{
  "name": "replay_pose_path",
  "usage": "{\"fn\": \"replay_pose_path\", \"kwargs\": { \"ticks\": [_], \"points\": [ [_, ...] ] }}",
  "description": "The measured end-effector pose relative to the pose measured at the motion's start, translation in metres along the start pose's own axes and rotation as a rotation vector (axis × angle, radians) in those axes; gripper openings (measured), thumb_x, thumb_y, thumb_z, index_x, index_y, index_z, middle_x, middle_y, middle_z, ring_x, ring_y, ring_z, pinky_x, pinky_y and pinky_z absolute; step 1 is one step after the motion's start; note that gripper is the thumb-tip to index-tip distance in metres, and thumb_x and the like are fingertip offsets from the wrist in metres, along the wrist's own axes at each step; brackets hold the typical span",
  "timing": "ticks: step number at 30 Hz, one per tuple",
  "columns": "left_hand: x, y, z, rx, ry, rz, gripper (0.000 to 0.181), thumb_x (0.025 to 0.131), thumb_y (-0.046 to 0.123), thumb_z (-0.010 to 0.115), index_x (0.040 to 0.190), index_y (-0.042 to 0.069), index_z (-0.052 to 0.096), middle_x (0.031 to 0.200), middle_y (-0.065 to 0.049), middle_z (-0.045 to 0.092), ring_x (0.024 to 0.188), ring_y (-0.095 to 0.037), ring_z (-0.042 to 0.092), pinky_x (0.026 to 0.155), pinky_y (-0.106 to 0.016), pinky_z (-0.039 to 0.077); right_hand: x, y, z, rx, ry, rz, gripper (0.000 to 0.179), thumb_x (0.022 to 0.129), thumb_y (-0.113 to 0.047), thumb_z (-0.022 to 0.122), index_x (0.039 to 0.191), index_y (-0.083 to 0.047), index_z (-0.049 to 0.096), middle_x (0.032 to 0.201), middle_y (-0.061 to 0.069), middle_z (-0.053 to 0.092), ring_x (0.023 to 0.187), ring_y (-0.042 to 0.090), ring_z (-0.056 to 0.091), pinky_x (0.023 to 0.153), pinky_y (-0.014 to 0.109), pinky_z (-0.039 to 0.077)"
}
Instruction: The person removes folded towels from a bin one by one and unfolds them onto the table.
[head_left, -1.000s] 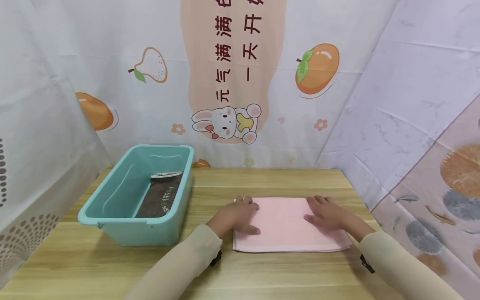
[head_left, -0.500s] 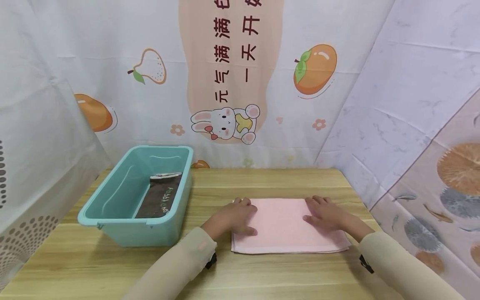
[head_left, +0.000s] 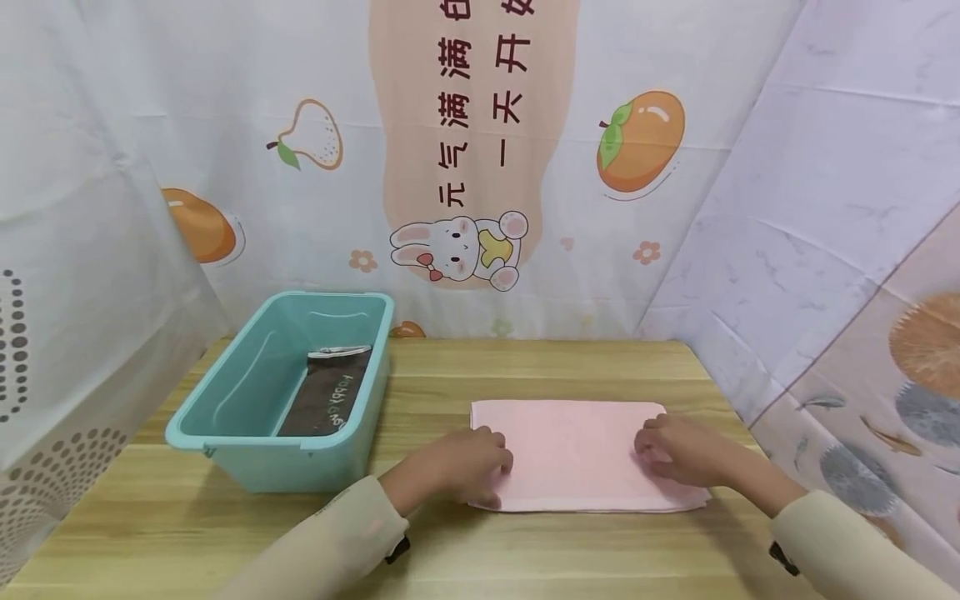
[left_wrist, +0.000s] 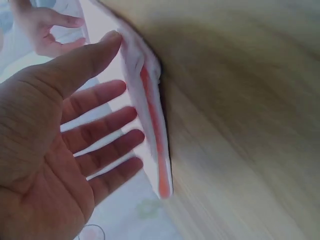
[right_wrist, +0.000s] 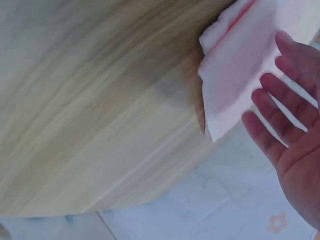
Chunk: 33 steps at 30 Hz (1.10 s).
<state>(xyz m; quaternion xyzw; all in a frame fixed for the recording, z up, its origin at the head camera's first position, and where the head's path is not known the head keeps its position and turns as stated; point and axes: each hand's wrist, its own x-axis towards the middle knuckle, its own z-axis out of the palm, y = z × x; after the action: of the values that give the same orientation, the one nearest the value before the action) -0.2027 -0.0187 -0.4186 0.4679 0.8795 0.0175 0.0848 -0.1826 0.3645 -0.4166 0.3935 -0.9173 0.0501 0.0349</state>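
Observation:
A folded pink towel (head_left: 570, 458) lies flat on the wooden table, its long side toward me. At its left end is my left hand (head_left: 468, 465), with the thumb by the near left corner. In the left wrist view, that hand's fingers (left_wrist: 107, 140) are spread and relaxed beside the layered fold of the towel (left_wrist: 155, 125). My right hand (head_left: 686, 452) is over the towel's right end, fingers pointing inward. The right wrist view shows its fingers (right_wrist: 272, 117) loosely extended by the towel's edge (right_wrist: 235, 85), pinching nothing.
A teal plastic bin (head_left: 300, 462) stands on the left of the table (head_left: 465, 558). Inside it lies a dark brown folded cloth (head_left: 322, 400) with lettering. Printed curtains (head_left: 585, 308) enclose the table at the back and sides.
Both hands have drawn back toward me from the towel's far part. The right hand has also shifted outward to the right, uncovering more towel. The towel lies in about the same place.

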Motion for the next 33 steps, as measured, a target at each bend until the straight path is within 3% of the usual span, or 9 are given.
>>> {"fn": "replay_pose_path", "kwargs": {
  "ticks": [4, 10, 15, 20, 26, 30, 33],
  "points": [
    [-0.011, 0.001, 0.006, -0.003, 0.010, 0.057, 0.031, 0.079, 0.041, 0.088, 0.097, 0.023, 0.070, 0.091, 0.013, 0.052, 0.083, -0.005, 0.046, 0.071, -0.020, 0.044, -0.017, -0.001, -0.006, 0.066, -0.018, -0.058, 0.023, 0.077, -0.003, 0.082, 0.084, -0.019, 0.068, 0.079, -0.015, 0.057, 0.072, 0.002, 0.052, 0.062, 0.025, 0.047],
    [-0.020, -0.002, 0.011, 0.023, 0.069, 0.102, 0.029, 0.081, 0.036, 0.087, 0.098, 0.022, 0.069, 0.091, 0.012, 0.052, 0.082, -0.005, 0.045, 0.068, -0.018, 0.041, -0.041, 0.002, -0.007, 0.155, -0.028, -0.021, 0.028, 0.070, -0.001, 0.081, 0.085, -0.021, 0.067, 0.080, -0.018, 0.058, 0.074, -0.002, 0.052, 0.062, 0.024, 0.048],
    [-0.022, -0.004, 0.012, 0.047, 0.108, 0.129, 0.014, 0.086, 0.024, 0.079, 0.096, 0.020, 0.070, 0.089, 0.010, 0.055, 0.081, -0.006, 0.047, 0.069, -0.018, 0.041, -0.054, 0.004, -0.005, 0.255, -0.048, 0.031, 0.035, 0.065, -0.001, 0.083, 0.089, -0.021, 0.068, 0.085, -0.020, 0.059, 0.078, -0.003, 0.054, 0.064, 0.026, 0.050],
    [-0.023, -0.004, 0.008, 0.020, 0.128, 0.133, 0.002, 0.090, 0.015, 0.071, 0.090, 0.017, 0.070, 0.083, 0.009, 0.056, 0.077, -0.007, 0.049, 0.070, -0.019, 0.043, -0.057, 0.009, 0.000, 0.298, -0.040, 0.036, 0.039, 0.063, 0.005, 0.080, 0.090, -0.020, 0.067, 0.088, -0.018, 0.061, 0.080, -0.002, 0.055, 0.065, 0.026, 0.050],
    [-0.023, -0.004, 0.010, -0.045, 0.136, 0.099, 0.010, 0.101, 0.013, 0.061, 0.095, 0.015, 0.068, 0.083, 0.008, 0.059, 0.078, -0.007, 0.054, 0.074, -0.022, 0.048, -0.058, 0.011, 0.001, 0.298, -0.041, 0.000, 0.036, 0.066, 0.010, 0.078, 0.086, -0.018, 0.068, 0.085, -0.017, 0.062, 0.077, -0.001, 0.057, 0.063, 0.026, 0.051],
    [-0.025, -0.005, 0.012, -0.048, 0.158, 0.113, 0.012, 0.100, 0.008, 0.060, 0.094, 0.015, 0.067, 0.082, 0.008, 0.060, 0.077, -0.006, 0.055, 0.075, -0.022, 0.049, -0.060, 0.012, 0.001, 0.319, -0.041, -0.014, 0.033, 0.067, 0.009, 0.077, 0.082, -0.019, 0.069, 0.082, -0.017, 0.063, 0.074, -0.001, 0.058, 0.061, 0.025, 0.051],
    [-0.026, -0.005, 0.013, -0.066, 0.152, 0.131, 0.014, 0.098, 0.006, 0.062, 0.090, 0.016, 0.067, 0.080, 0.009, 0.059, 0.075, -0.005, 0.054, 0.073, -0.021, 0.048, -0.060, 0.009, 0.000, 0.362, -0.066, 0.018, 0.032, 0.066, 0.007, 0.078, 0.080, -0.020, 0.069, 0.079, -0.018, 0.063, 0.072, -0.004, 0.057, 0.059, 0.023, 0.050]
  ]
}}
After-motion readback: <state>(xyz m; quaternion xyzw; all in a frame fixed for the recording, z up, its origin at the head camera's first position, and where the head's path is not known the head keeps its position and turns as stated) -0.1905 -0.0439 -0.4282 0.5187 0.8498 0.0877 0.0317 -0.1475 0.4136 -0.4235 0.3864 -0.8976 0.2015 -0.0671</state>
